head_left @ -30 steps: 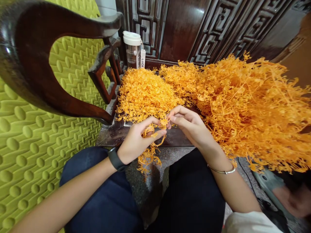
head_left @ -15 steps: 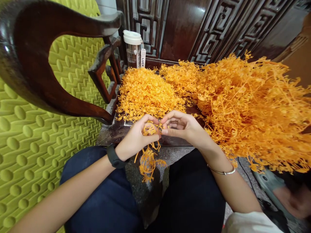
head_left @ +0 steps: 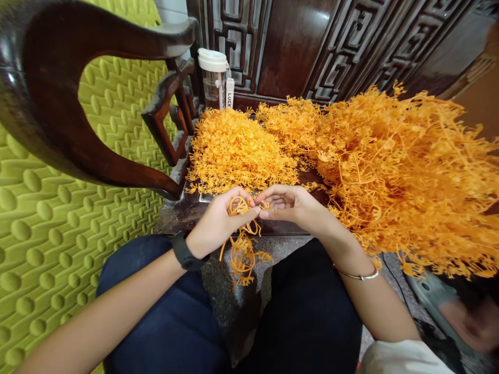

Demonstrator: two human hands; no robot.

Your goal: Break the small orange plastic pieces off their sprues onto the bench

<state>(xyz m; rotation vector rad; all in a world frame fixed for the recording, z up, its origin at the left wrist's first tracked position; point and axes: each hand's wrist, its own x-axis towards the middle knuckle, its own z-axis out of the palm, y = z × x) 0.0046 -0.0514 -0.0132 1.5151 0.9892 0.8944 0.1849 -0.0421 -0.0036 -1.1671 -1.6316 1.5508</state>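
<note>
Between thumb and fingers, my left hand pinches a thin orange plastic sprig. Its looped, curling stems hang below the palm, over the gap between my knees. My right hand faces it, thumb and index finger closed on a small piece of the same sprig. The fingertips of both hands nearly meet, and the joint between them is too small to make out. Just beyond the hands lies a low heap of small orange plastic pieces on the dark wooden seat.
A large bushy pile of orange sprigs spreads over the right side. Behind the low heap stands a clear cup with a white lid. A curved wooden armrest rises at left beside green padding. Another person's foot shows at lower right.
The hanging stems have swung slightly right and up. My right hand has lowered a little, and its fingertips have drawn together with the left's on the sprig.
</note>
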